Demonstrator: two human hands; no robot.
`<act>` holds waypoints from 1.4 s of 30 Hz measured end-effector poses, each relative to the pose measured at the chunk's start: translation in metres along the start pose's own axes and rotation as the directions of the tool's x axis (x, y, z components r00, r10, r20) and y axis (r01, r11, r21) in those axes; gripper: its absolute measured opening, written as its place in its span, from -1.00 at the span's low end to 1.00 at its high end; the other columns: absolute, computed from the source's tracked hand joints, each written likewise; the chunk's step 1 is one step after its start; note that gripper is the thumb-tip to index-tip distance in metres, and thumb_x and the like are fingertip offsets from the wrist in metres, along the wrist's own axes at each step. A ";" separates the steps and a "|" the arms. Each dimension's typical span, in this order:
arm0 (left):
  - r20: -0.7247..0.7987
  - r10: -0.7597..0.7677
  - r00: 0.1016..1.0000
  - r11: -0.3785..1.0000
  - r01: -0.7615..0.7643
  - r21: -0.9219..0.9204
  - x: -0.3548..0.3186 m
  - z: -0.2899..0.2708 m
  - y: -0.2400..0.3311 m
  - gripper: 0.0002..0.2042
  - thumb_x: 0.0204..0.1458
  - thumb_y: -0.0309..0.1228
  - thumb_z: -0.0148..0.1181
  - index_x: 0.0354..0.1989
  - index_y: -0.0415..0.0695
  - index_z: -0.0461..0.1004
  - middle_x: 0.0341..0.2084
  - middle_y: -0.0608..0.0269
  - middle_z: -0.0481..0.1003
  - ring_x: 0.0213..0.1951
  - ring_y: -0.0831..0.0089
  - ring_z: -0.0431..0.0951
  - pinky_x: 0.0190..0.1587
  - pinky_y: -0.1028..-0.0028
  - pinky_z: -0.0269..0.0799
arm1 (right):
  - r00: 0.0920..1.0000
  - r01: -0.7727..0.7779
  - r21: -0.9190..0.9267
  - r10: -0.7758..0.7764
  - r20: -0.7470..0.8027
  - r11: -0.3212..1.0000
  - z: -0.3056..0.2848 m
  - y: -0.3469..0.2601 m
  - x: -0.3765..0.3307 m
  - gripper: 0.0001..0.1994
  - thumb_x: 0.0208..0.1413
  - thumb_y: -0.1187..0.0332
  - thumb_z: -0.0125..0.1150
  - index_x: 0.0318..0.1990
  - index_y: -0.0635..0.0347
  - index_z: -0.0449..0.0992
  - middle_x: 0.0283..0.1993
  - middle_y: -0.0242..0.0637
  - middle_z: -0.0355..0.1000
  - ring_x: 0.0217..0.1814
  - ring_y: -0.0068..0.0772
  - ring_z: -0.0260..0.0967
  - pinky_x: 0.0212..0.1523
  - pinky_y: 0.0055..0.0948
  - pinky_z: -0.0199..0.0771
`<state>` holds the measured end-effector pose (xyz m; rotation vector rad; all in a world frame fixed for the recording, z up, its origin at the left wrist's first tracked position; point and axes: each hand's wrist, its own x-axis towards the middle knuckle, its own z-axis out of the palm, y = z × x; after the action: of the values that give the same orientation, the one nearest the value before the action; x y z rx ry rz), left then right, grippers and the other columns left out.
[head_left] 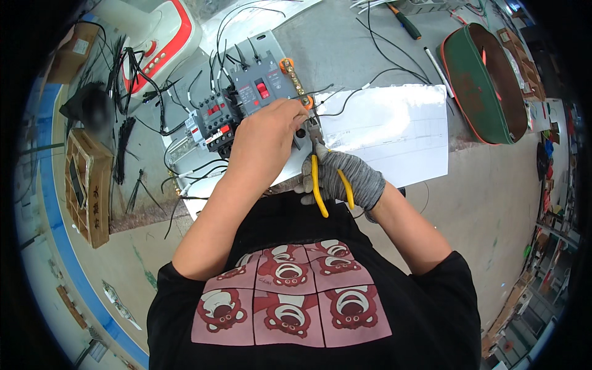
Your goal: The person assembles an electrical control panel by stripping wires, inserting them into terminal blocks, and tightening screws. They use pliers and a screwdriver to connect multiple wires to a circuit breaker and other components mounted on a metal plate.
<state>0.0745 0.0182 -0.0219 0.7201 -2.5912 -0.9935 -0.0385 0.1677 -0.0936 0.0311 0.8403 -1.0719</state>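
My right hand [356, 176], in a grey knitted glove, is closed round the yellow handles of a pair of pliers [316, 169]. The pliers' jaws point away from me, at the lower right edge of a grey mounting plate [269, 43]. My left hand [262, 135] is bare and reaches over the plate. Its fingers are bent together just left of the jaws; what they pinch is hidden. Beyond it sits a grey circuit breaker [259, 86] with a red switch, and a contactor [217, 117] stands to its left. A brass terminal bar [293, 77] with orange ends lies along the plate's right side.
White paper [394, 135] covers the table to the right, crossed by a black wire [351, 98]. Further right stand a green open case [475, 86] and a white pen [439, 73]. A screwdriver [404, 21] lies at the back. Bundled black cable ties [123, 145] and a wooden box [89, 185] are left.
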 end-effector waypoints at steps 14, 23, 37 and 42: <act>-0.131 0.143 0.981 0.983 -0.156 -0.094 -0.027 -0.045 0.043 -0.92 0.20 -0.57 0.04 -0.30 -0.31 0.46 -0.52 0.20 0.46 -0.47 0.46 0.46 -0.37 0.51 0.38 | 0.926 0.256 -0.667 -0.375 -0.038 0.700 -0.023 -0.011 -0.035 -0.48 0.16 -0.21 0.15 -0.28 0.16 0.45 -0.51 -0.26 0.40 -0.51 -0.28 0.42 -0.43 -0.34 0.45; 0.306 -0.552 0.776 0.827 0.460 0.323 -0.209 -0.131 -0.033 -0.90 0.05 -0.53 0.14 -0.29 -0.26 0.52 -0.35 -0.01 0.55 -0.33 0.02 0.57 -0.25 0.20 0.45 | 0.313 -0.596 -0.796 -0.943 -0.108 -0.107 -0.105 -0.055 -0.076 -0.65 -0.07 0.25 0.29 -0.10 0.17 0.52 -0.17 -0.03 0.46 -0.09 0.04 0.42 -0.02 -0.10 0.45; -0.422 -0.447 0.788 0.703 0.602 0.379 -0.230 -0.177 -0.095 -0.84 0.11 -0.31 0.17 -0.29 -0.14 0.49 -0.44 0.03 0.58 -0.30 -0.02 0.58 -0.29 0.08 0.45 | 0.418 -0.131 -0.915 -0.816 -0.399 0.380 -0.071 -0.099 0.029 -0.72 0.13 0.17 0.29 -0.31 0.24 0.52 -0.58 -0.27 0.47 -0.65 -0.47 0.36 -0.58 -0.39 0.38; -0.475 -0.373 0.797 0.808 0.531 0.257 -0.209 -0.180 -0.104 -0.86 0.10 -0.34 0.17 -0.29 -0.15 0.46 -0.40 0.05 0.57 -0.29 -0.01 0.57 -0.29 0.12 0.44 | 0.346 -0.065 -0.979 -0.916 -0.202 0.192 -0.144 -0.119 0.077 -0.84 0.08 0.29 0.29 -0.33 0.17 0.51 -0.53 -0.26 0.54 -0.66 -0.52 0.35 -0.62 -0.46 0.36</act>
<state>0.3609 -0.0343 0.0221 1.5423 -2.2852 -0.3642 -0.1999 0.1075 -0.1983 -0.9038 2.5017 -1.0359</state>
